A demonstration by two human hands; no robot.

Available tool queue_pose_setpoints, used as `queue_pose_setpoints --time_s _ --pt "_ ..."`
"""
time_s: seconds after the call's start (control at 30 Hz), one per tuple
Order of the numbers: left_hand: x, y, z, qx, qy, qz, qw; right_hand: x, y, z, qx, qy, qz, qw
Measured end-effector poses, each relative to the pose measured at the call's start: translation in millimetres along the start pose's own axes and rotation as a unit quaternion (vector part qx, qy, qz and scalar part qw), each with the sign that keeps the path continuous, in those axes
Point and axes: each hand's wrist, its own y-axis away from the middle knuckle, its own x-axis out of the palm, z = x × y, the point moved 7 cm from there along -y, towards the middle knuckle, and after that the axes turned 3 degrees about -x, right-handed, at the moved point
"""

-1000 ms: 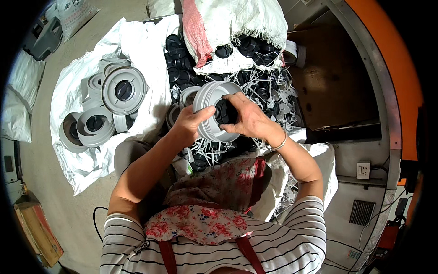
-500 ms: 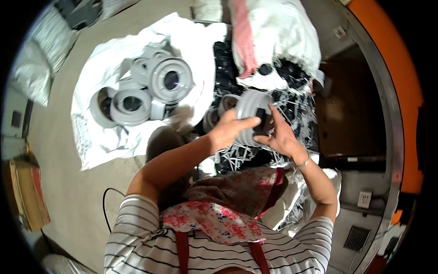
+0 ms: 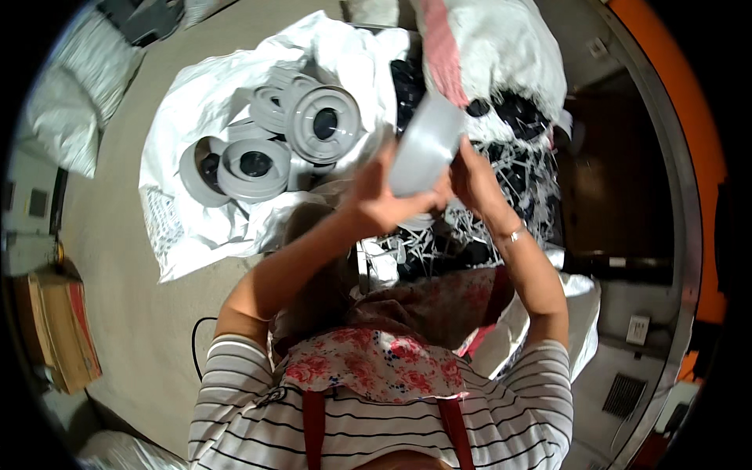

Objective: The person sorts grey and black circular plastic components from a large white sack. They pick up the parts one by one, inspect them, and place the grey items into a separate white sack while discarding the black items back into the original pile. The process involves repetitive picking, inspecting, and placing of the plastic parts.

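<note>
A round grey plastic part [image 3: 427, 145] is held up tilted in front of me, its smooth side wall facing up. My left hand [image 3: 380, 204], blurred by motion, grips it from the left and underneath. Against its right edge are the fingers of my right hand [image 3: 474, 180], partly hidden behind the part. Below both hands lies a heap of thin pale plastic strips [image 3: 419, 251] mixed with black pieces. Several similar grey flanged rings [image 3: 345, 129] rest to the left on a spread white sack [image 3: 188, 110].
A bulging white woven sack [image 3: 501, 55] with a pink stripe stands beyond the heap, black pieces at its mouth. An orange panel [image 3: 713, 235] curves along the right. At the lower left is a cardboard box [image 3: 63, 337]; more filled sacks [image 3: 59, 125] stand at the far left.
The grey part has been turned, so its side wall now faces up instead of its stepped rim. Both hands have shifted their hold, and the view has moved slightly.
</note>
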Motion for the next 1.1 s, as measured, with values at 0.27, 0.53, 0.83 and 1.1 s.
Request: queue_pose_setpoints --time_s 0.27,0.53,0.83,1.1 --pt "-131 -6 19 0.108 -0.632 -0.104 0.761 -30 -6 -52 0.009 0.655 0.014 0.755" --pt "-159 22 32 0.22 -0.579 -0.129 0.774 47 7 -116 -0.093 0.805 0.052 0.584" --pt "-325 53 -36 -0.013 -0.408 -0.406 0.818 21 8 -65 -0.186 0.758 -0.098 0.617" --pt "-523 127 63 -0.355 -0.426 -0.416 0.721 105 8 38 -0.422 0.62 -0.119 0.651"
